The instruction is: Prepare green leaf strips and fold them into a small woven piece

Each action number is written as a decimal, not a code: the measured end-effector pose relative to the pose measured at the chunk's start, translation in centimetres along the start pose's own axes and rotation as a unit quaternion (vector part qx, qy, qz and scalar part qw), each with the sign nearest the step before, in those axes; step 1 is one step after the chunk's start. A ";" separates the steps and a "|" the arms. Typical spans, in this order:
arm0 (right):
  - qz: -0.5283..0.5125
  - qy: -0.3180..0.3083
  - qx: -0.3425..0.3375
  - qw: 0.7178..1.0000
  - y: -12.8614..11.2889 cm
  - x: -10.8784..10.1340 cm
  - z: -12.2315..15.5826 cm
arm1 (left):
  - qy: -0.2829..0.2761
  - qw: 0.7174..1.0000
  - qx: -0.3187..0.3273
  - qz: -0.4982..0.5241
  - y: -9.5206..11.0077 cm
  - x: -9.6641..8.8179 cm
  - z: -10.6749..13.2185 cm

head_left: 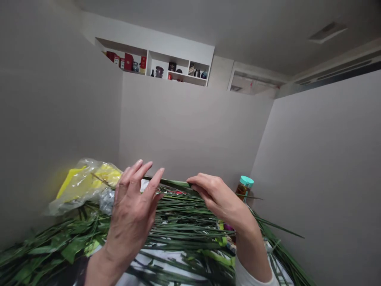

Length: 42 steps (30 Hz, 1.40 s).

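Observation:
My left hand is raised above a heap of long green leaf strips, fingers stretched upward and slightly apart, its thumb and forefinger touching one end of a narrow green leaf strip. My right hand pinches the other end of that strip, fingers curled over it. The strip runs level between both hands, just above the heap.
A clear plastic bag with yellow contents lies at the left. A jar with a teal lid stands at the right by the wall. Broad green leaves spread at lower left. A high wall shelf holds small items.

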State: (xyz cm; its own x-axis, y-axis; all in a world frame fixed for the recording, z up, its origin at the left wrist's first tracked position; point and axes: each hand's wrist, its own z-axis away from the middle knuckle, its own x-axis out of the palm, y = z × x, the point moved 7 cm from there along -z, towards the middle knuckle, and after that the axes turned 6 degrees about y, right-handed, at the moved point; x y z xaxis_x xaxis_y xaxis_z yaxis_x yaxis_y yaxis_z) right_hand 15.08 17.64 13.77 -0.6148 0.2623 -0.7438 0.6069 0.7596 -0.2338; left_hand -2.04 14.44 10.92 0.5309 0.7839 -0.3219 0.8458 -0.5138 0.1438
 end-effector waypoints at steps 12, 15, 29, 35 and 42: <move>0.008 0.360 -0.052 0.932 -4.3 -7.5 3.8 | -0.124 0.910 -0.302 0.256 -2.9 2.2 0.7; -0.021 0.378 -0.016 0.925 -4.5 -7.7 4.1 | -0.166 0.851 -0.358 0.345 -1.6 3.0 1.3; -0.352 0.128 0.159 0.914 -2.8 0.9 0.1 | -0.183 0.586 -0.477 0.630 2.5 3.7 3.1; -0.406 0.108 0.164 0.893 -3.1 0.7 0.5 | -0.171 0.560 -0.509 0.631 2.7 3.1 3.4; -0.375 0.111 0.152 0.908 -3.1 0.5 0.6 | -0.140 0.519 -0.586 0.606 2.8 2.1 3.9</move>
State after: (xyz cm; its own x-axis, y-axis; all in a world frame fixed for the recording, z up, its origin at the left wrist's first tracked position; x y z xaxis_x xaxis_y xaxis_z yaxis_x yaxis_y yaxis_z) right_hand 13.19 15.07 13.69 -0.9783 -0.1219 -0.1674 0.0660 0.5826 -0.8100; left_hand 1.26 13.28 7.00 0.8207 -0.0338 0.5704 -0.5631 0.1222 0.8173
